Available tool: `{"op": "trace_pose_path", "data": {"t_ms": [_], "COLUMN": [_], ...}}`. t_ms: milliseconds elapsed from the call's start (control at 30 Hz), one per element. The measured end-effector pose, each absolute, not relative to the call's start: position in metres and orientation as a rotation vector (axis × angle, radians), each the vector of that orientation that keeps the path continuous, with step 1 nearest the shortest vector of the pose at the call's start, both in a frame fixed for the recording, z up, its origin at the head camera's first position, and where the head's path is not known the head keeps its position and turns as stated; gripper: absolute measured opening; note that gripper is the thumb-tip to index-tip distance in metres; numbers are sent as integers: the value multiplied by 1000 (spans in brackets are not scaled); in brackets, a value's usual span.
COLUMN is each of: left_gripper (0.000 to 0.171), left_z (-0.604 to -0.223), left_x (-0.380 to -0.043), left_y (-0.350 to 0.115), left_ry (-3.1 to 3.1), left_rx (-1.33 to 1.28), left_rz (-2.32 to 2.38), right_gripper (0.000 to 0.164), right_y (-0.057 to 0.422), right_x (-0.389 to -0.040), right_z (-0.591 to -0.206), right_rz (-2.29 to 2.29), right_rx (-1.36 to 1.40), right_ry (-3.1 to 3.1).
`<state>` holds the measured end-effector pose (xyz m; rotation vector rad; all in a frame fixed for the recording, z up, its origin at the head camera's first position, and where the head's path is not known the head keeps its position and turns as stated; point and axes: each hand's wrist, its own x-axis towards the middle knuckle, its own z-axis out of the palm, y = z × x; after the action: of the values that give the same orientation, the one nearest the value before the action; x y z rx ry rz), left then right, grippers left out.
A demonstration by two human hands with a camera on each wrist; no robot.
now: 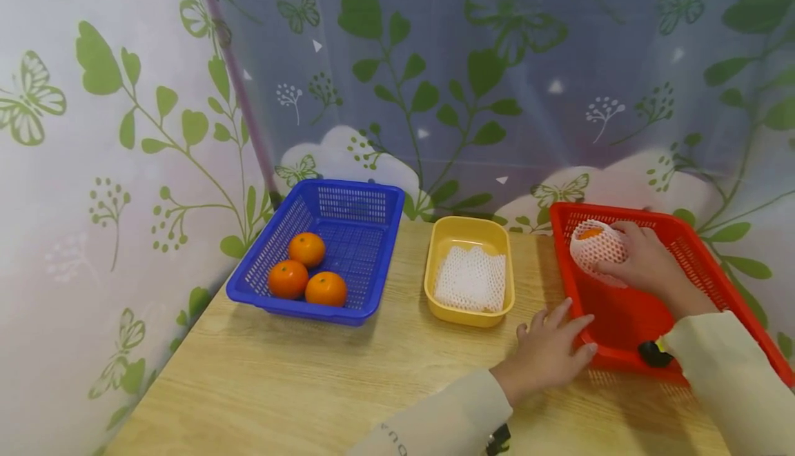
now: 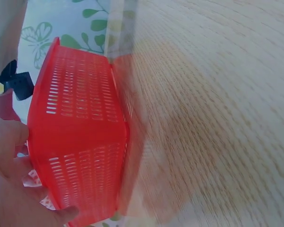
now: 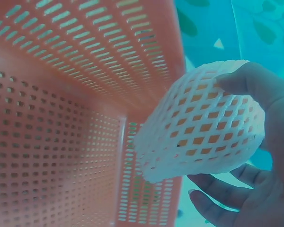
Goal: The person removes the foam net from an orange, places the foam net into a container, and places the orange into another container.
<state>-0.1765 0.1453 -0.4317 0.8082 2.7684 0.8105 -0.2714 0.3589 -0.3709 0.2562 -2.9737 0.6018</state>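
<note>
My right hand (image 1: 642, 263) grips an orange wrapped in a white foam net sleeve (image 1: 599, 250), inside the far left corner of the red basket (image 1: 562, 283) in the head view. Seen from the right wrist, the thumb presses the net sleeve (image 3: 203, 123) from above and the fingers lie below it. Orange skin shows through the mesh. My left hand (image 1: 546, 356) has its fingers spread at the basket's near left corner. In the left wrist view, those fingers (image 2: 19, 135) lie along the basket's rim.
Left on the wooden table (image 1: 248, 387) stands a blue basket (image 1: 373, 235) holding three bare oranges (image 1: 326, 289). Between the two baskets, a yellow tray (image 1: 468, 316) contains white foam net sleeves (image 1: 470, 278). A patterned curtain (image 1: 435, 97) hangs behind the table.
</note>
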Motion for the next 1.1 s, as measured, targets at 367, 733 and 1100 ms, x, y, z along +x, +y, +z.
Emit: {"op": "trace_pose_path", "data": {"t_ms": [367, 733, 1100], "left_gripper": [66, 38, 43], "left_z": [-430, -407, -398], "left_x": [-180, -195, -217], "left_y": [146, 128, 87], "left_ry": [2753, 2360, 2313], "left_rx": [753, 673, 599], "left_rz": [970, 1790, 2014], "right_gripper": [78, 79, 79], "right_y": [343, 323, 287], "right_x": [-247, -220, -204], "right_z": [-363, -357, -355], "right_rz": [766, 1065, 1327], "right_rx": [324, 316, 366], "right_ry": [-2879, -2831, -2735]}}
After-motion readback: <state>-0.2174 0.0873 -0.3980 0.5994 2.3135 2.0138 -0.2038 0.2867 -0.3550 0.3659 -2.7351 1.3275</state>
